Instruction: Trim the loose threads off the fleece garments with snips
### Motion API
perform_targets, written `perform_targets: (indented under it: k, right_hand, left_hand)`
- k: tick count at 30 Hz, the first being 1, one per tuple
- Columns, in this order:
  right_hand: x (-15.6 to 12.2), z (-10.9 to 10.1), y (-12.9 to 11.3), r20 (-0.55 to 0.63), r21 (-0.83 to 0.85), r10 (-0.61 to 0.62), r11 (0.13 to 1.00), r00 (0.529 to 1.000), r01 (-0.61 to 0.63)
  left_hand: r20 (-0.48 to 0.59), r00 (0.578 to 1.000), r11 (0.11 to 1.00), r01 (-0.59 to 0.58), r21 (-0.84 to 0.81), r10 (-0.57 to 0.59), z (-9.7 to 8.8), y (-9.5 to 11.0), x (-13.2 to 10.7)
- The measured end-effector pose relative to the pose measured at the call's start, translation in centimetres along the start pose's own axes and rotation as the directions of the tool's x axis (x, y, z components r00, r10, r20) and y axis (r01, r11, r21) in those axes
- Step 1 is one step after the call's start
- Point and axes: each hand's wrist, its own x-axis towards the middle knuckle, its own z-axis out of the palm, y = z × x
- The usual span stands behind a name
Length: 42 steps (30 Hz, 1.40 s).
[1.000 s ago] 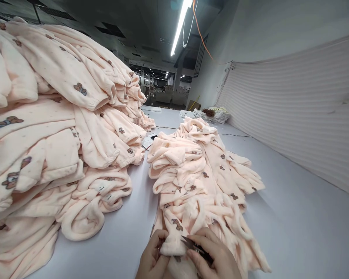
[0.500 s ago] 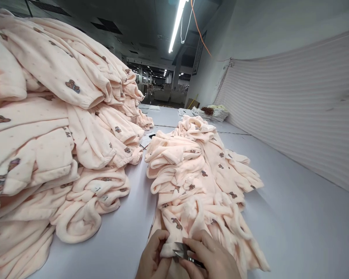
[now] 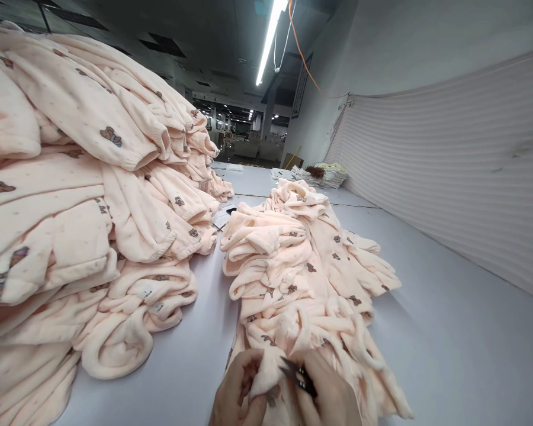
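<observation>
At the bottom centre, my left hand pinches the edge of a pale pink fleece garment printed with small brown bears. My right hand is closed around a pair of dark thread snips. The snips' blades are slightly apart and point left, close beside the pinched edge; whether they touch the cloth I cannot tell. Beyond both hands, more of the same pink fleece lies in a crumpled heap stretching away along the table.
A tall pile of similar pink garments fills the left side of the pale table. Between the heaps lies a paper with a dark item. Folded stacks stand at the far end. A striped sheet hangs along the right wall.
The pinched fleece edge has been turned upward and shows more of its pale surface. My right hand has tilted the snips, and their blades have shifted slightly right and up.
</observation>
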Motion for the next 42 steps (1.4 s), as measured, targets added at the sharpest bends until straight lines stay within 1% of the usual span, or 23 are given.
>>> perform_targets:
  k: [2,3,4,6,8,9,11,13,14,16,18,19,21,23,26,28,30,32,37,39,42]
  right_hand:
    - [0.8,0.0,0.1,-0.041,0.059,0.051,0.997,0.998,-0.049]
    - [1.2,0.0,0.2,-0.061,0.061,0.079,0.995,0.995,-0.075]
    - [1.5,0.0,0.2,-0.069,0.048,0.104,0.994,0.992,-0.101]
    - [1.9,-0.2,0.2,-0.038,0.016,0.142,0.990,0.989,-0.142]
    - [1.7,-0.4,0.2,0.034,0.041,0.119,0.992,0.992,-0.120]
    - [1.5,-0.5,0.3,0.058,0.075,0.079,0.994,0.995,-0.084]
    - [0.9,-0.7,0.3,0.044,0.107,-0.018,0.994,0.999,0.013]
    - [0.4,-0.8,0.3,-0.011,0.054,-0.103,0.993,0.995,0.103]
    - [0.3,-0.8,0.3,-0.031,0.015,-0.127,0.992,0.991,0.127]
    - [0.3,-0.8,0.2,-0.050,-0.024,-0.123,0.992,0.991,0.122]
    - [0.4,-0.9,0.2,-0.051,0.018,-0.081,0.996,0.995,0.082]
    - [0.5,-0.9,0.2,-0.048,0.052,-0.063,0.996,0.997,0.065]
    - [0.5,-1.0,0.3,-0.036,0.101,-0.060,0.993,0.998,0.063]
    - [0.2,-0.9,0.5,-0.032,0.090,-0.083,0.992,0.996,0.085]
    - [-0.3,-0.6,0.9,-0.043,0.027,-0.102,0.994,0.994,0.103]
    - [-0.5,-0.3,1.1,-0.070,0.001,-0.092,0.996,0.993,0.092]
    - [-0.5,-0.3,1.2,-0.091,0.001,-0.073,0.997,0.993,0.073]
    - [-0.2,-0.4,1.0,-0.086,0.023,-0.060,0.998,0.994,0.063]
    - [0.6,-1.2,0.6,0.018,0.067,-0.072,0.995,0.997,0.071]
    - [0.6,-1.3,0.8,-0.004,0.059,-0.076,0.995,0.997,0.077]
    - [0.5,-1.1,1.1,-0.041,0.035,-0.125,0.991,0.991,0.126]
  left_hand:
    - [0.082,0.992,0.993,0.100,-0.067,-0.095,-0.1,0.1,0.3]
    - [0.133,0.979,0.975,0.173,-0.138,-0.155,-0.2,0.1,0.6]
    - [0.181,0.959,0.939,0.256,-0.229,-0.218,-0.2,0.2,0.8]
    - [0.249,0.918,0.825,0.388,-0.411,-0.308,-0.2,0.3,1.2]
    - [0.285,0.899,0.729,0.438,-0.526,-0.334,-0.1,0.7,1.5]
    - [0.294,0.896,0.701,0.443,-0.560,-0.332,0.0,1.0,1.5]
    - [0.303,0.899,0.666,0.439,-0.604,-0.317,0.3,1.8,1.5]
    - [0.308,0.899,0.657,0.437,-0.614,-0.310,0.6,2.8,1.4]
    - [0.305,0.902,0.668,0.432,-0.606,-0.306,0.7,3.2,1.4]
    - [0.288,0.913,0.711,0.406,-0.574,-0.290,0.9,3.8,1.3]
    - [0.273,0.926,0.752,0.372,-0.544,-0.260,1.0,4.1,1.4]
    - [0.273,0.930,0.763,0.361,-0.537,-0.247,1.0,4.1,1.4]
    - [0.295,0.927,0.755,0.364,-0.546,-0.234,0.9,4.0,1.6]
    - [0.340,0.906,0.729,0.408,-0.550,-0.250,0.8,3.9,1.7]
    - [0.403,0.851,0.692,0.514,-0.507,-0.337,0.4,3.6,1.8]
    - [0.419,0.817,0.669,0.570,-0.478,-0.397,0.2,3.5,2.0]
    - [0.420,0.801,0.658,0.594,-0.464,-0.427,0.0,3.4,2.1]
    - [0.417,0.800,0.664,0.595,-0.452,-0.432,-0.1,3.3,2.3]
    - [0.424,0.798,0.693,0.591,-0.413,-0.428,-0.1,3.5,2.5]
    - [0.412,0.807,0.685,0.582,-0.438,-0.422,0.2,3.6,2.5]
    - [0.409,0.828,0.647,0.556,-0.522,-0.382,1.0,3.7,2.5]
